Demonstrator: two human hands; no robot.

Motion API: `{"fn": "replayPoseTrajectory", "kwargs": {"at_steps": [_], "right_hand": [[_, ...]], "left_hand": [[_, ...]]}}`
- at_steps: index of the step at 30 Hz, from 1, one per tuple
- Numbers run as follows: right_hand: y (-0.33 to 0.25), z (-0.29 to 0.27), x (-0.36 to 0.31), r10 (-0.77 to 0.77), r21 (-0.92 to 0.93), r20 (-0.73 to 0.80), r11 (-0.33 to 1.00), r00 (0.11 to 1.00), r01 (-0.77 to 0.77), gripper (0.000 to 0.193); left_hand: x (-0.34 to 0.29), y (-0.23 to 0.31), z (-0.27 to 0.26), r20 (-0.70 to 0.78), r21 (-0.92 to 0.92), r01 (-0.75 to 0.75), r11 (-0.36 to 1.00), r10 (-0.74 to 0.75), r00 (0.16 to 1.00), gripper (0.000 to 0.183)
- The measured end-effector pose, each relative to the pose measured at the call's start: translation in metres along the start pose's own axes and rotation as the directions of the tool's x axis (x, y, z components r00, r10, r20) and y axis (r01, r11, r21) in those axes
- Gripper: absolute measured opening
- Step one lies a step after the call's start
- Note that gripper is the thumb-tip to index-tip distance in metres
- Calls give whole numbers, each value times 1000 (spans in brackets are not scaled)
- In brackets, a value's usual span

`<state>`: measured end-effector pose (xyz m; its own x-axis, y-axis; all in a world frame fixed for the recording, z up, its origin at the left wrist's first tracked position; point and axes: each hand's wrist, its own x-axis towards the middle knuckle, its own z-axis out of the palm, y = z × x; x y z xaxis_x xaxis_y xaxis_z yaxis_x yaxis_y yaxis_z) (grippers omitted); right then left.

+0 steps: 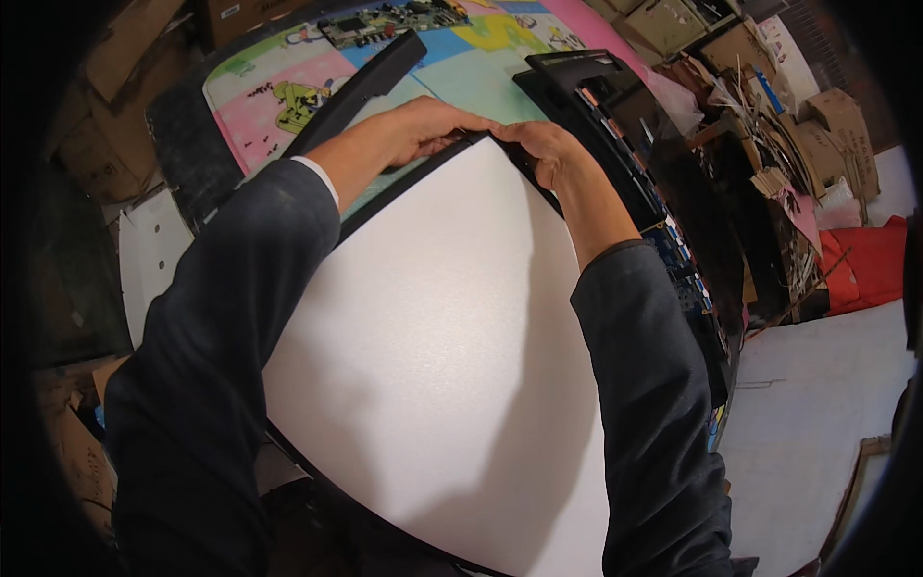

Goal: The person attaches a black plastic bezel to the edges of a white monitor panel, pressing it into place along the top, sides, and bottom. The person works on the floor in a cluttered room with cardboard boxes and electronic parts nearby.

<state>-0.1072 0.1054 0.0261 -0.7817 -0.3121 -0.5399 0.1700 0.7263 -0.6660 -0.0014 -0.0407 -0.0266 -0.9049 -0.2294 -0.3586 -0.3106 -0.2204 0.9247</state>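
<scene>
A large white panel (433, 317) with a thin black frame (385, 197) fills the middle, one corner pointing away from me. At that far corner both my hands meet on the black frame. My left hand (418, 130) comes over the left edge, its fingers curled round the frame strip. From the other side my right hand (540, 146) pinches the frame near the corner, thumb and fingers pressed together. The fingertips of the two hands nearly touch. Shadows of my arms fall across the white surface.
A colourful cartoon-printed cover (461, 77) lies on the table. On it are a green circuit board (394, 21), a long black strip (370, 91) and black frame parts (615, 96). Cardboard scraps (788, 144) and a red cloth (865, 264) are at right; brown boxes (115, 87) at left.
</scene>
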Motion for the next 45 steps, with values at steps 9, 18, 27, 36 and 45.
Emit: {"fn": "replayPoseTrajectory", "kwargs": {"at_steps": [9, 18, 27, 36, 45], "right_hand": [[9, -3, 21, -10, 97, 99, 995, 995, 0, 20], [15, 7, 26, -132, 214, 22, 969, 991, 124, 26], [20, 6, 11, -174, 335, 60, 931, 983, 145, 35], [18, 10, 8, -165, 128, -45, 977, 985, 170, 38], [35, 18, 7, -531, -31, -165, 845, 831, 533, 31]], "left_hand": [[17, -11, -2, 33, -28, -46, 999, 47, 998, 22], [14, -10, 1, -38, 131, -108, 985, 114, 993, 19], [13, -7, 5, -52, 125, -84, 989, 91, 994, 19], [8, -7, -3, 39, 191, -94, 977, 88, 995, 19], [-9, 5, 8, -8, 152, -68, 986, 70, 997, 31]]}}
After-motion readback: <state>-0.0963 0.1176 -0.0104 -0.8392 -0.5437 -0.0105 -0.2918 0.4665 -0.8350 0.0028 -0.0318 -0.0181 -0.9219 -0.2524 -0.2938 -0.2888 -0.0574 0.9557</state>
